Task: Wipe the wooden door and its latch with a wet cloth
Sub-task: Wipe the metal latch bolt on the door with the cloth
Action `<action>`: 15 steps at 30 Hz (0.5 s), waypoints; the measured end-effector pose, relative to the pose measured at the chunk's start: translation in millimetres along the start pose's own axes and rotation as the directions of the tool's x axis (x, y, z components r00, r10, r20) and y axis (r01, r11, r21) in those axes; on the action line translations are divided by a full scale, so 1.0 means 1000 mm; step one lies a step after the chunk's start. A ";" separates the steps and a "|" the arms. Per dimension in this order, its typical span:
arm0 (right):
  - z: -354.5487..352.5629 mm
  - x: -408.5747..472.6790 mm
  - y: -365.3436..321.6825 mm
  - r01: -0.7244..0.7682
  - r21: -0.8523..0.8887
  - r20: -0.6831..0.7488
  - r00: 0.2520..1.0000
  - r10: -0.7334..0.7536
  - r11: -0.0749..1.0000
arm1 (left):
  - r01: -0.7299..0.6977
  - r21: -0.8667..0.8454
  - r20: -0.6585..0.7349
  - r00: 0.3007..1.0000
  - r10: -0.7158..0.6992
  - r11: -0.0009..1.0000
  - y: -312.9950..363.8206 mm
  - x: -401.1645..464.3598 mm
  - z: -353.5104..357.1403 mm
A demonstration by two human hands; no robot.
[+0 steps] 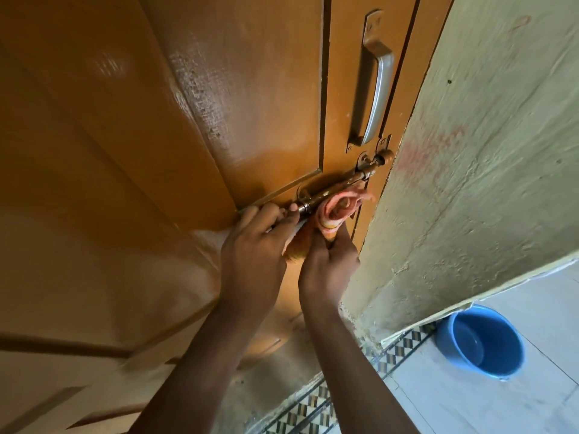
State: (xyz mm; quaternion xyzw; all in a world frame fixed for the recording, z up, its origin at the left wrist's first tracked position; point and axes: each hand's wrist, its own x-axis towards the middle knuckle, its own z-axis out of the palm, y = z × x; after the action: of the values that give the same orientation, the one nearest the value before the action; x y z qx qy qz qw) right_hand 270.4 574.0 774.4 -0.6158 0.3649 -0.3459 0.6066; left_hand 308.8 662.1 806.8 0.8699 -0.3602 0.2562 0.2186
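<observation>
Currently both forearms reaching up to door. Left hand fingers closed on near end of latch bolt. Right hand gripping bunched pink-orange cloth, pressed against bolt underside. Beyond: metal pull handle, wall at right, blue bucket on tiled floor.

The left hand grips the near end of the latch on the door. The right hand presses a bunched cloth against the latch bolt from below. A handle is mounted above the latch. A blue bucket stands on the floor beside the wall.
</observation>
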 end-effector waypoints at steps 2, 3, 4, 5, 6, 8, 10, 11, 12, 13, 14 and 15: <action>-0.003 0.000 0.005 -0.049 -0.054 0.013 0.999 0.050 0.997 | -0.015 -0.020 0.022 1.000 0.016 1.000 -0.003 0.000 -0.002; -0.002 0.004 0.004 -0.102 -0.048 0.002 0.995 0.102 0.994 | -0.017 -0.017 0.033 0.999 0.018 1.000 -0.004 0.001 -0.004; -0.001 0.008 0.001 -0.156 -0.018 -0.008 0.988 0.156 0.988 | -0.015 -0.013 0.043 0.999 0.016 1.000 -0.005 0.001 -0.004; 0.001 0.011 -0.005 -0.196 0.041 -0.016 0.980 0.196 0.980 | -0.010 -0.016 0.050 0.999 0.011 1.000 -0.005 0.001 -0.005; 0.002 0.013 -0.012 -0.213 0.115 -0.019 0.976 0.216 0.970 | -0.006 -0.024 0.053 0.999 0.007 1.000 -0.005 0.001 -0.006; 0.002 0.014 -0.019 -0.169 0.185 -0.016 0.984 0.175 0.968 | 0.007 -0.034 0.050 0.999 -0.005 0.999 -0.004 0.001 -0.006; -0.002 0.011 -0.015 -0.144 0.157 -0.001 0.989 0.146 0.977 | 0.012 -0.032 0.042 0.999 -0.011 0.999 -0.002 0.001 -0.005; -0.004 0.011 -0.011 -0.171 0.157 0.011 0.985 0.172 0.973 | 0.014 -0.031 0.038 0.999 -0.013 0.999 -0.001 0.002 -0.006; -0.006 0.012 -0.010 -0.215 0.177 0.021 0.976 0.215 0.960 | 0.016 -0.030 0.037 0.999 -0.015 0.999 0.000 0.003 -0.007; -0.007 0.015 -0.012 -0.254 0.206 0.018 0.967 0.256 0.945 | 0.020 -0.025 0.041 0.999 -0.019 0.999 0.001 0.003 -0.008; -0.007 0.019 -0.017 -0.265 0.241 0.006 0.962 0.272 0.934 | 0.028 -0.020 0.045 0.999 -0.027 0.999 0.001 0.003 -0.008; -0.006 0.022 -0.025 -0.229 0.272 -0.023 0.970 0.244 0.935 | 0.032 -0.016 0.049 0.998 -0.032 0.999 0.002 0.003 -0.009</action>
State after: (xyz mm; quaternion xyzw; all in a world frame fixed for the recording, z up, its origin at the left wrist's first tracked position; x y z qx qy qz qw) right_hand 276.8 552.1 798.9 -0.4699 0.4030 -0.3339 0.7108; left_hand 306.6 664.4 815.6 0.8798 -0.3536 0.2282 0.2210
